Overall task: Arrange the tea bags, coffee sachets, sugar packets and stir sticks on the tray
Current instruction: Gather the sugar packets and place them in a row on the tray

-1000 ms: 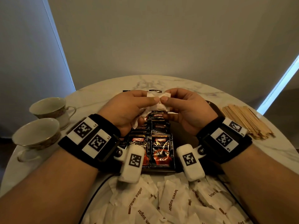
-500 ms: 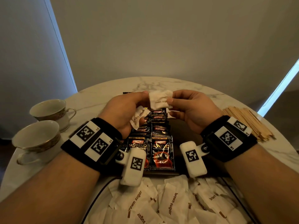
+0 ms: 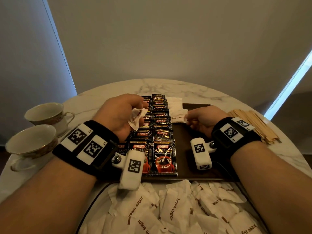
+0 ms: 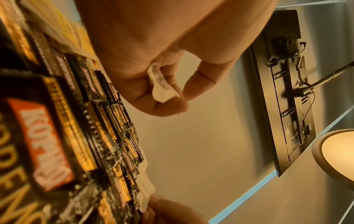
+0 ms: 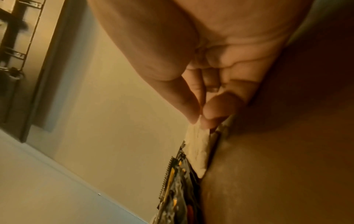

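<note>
since a moment ago both hands part: the right hand [image 3: 205, 119] now pinches a sugar packet [image 3: 178, 119] at the near end of the white row on the tray [image 3: 199, 173], beside the coffee sachets [image 3: 163, 132]. the left hand [image 3: 118, 114] grips another packet [image 3: 136, 119] above the sachets. more loose packets [image 3: 168, 208] lie on the counter [image 3: 194, 92].
</note>
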Demonstrator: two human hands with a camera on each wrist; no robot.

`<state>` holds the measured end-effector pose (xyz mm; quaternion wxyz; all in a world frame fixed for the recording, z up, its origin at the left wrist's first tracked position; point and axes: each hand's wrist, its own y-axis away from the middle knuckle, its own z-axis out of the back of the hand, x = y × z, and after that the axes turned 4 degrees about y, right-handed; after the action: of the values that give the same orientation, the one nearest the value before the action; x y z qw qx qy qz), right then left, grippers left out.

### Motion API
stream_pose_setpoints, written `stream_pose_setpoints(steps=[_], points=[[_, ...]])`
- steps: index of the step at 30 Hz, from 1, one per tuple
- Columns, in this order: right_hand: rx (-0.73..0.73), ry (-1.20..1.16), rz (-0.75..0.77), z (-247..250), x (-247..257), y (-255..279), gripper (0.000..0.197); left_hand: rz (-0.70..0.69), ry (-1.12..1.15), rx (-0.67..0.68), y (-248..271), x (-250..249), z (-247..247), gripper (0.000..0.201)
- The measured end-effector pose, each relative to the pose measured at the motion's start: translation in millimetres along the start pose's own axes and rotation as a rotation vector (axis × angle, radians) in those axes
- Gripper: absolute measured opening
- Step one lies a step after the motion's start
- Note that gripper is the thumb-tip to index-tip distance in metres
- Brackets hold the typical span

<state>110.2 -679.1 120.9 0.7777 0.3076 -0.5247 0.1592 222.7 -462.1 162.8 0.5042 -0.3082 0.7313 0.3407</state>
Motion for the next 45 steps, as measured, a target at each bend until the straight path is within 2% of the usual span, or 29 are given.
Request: stream_pose_setpoints(steps=[5,11,16,20,23,26,28,30,33,35,40,45], points=[[0.029,0.006,-0.007,-2.7,2.6,4.3,0.017,-0.002,0.01,0.01,2.3,-1.0,-1.1,0.016],[-0.033,-0.034,0.053,-2.0,4.8,5.8,0.023,-0.02,0.008,0.03,4.6,-2.6,-2.3,0.016],[-0.06,-0.179,0.139,-3.0,8.1,9.5,0.015,-0.032,-0.009,0.04,3.4,-1.4,-1.7,0.021],[0.146,-0.2,0.041,-11.4,10.3,19.4,0.017,-0.065,-0.055,0.05,1.7,0.6,-2.0,0.031],[0.168,-0.2,0.022,-10.3,10.8,21.0,0.016,-0.087,-0.06,0.082,2.6,2.0,-2.5,0.035],[0.237,-0.29,0.105,-8.4,17.4,31.1,0.016,-0.104,-0.006,0.124,4.6,1.3,-3.8,0.034],[0.356,-0.251,0.203,-10.8,22.3,43.1,0.019,-0.104,0.039,0.146,5.8,0.7,-6.0,0.03],[0.483,-0.194,0.296,-13.7,25.2,54.4,0.032,-0.109,0.07,0.164,7.4,0.4,-7.6,0.025],[0.577,-0.064,0.376,-18.4,25.4,64.0,0.042,-0.119,0.065,0.181,10.7,0.5,-7.7,0.016],[0.571,-0.043,0.397,-21.3,24.4,67.2,0.039,-0.129,0.039,0.193,12.3,1.2,-7.5,0.015],[0.435,-0.228,0.418,-21.0,26.3,66.1,0.007,-0.132,-0.018,0.244,12.2,2.1,-6.2,0.021],[0.347,-0.328,0.454,-30.2,25.6,67.5,0.001,-0.195,-0.129,0.308,13.5,3.8,-6.8,0.025]])
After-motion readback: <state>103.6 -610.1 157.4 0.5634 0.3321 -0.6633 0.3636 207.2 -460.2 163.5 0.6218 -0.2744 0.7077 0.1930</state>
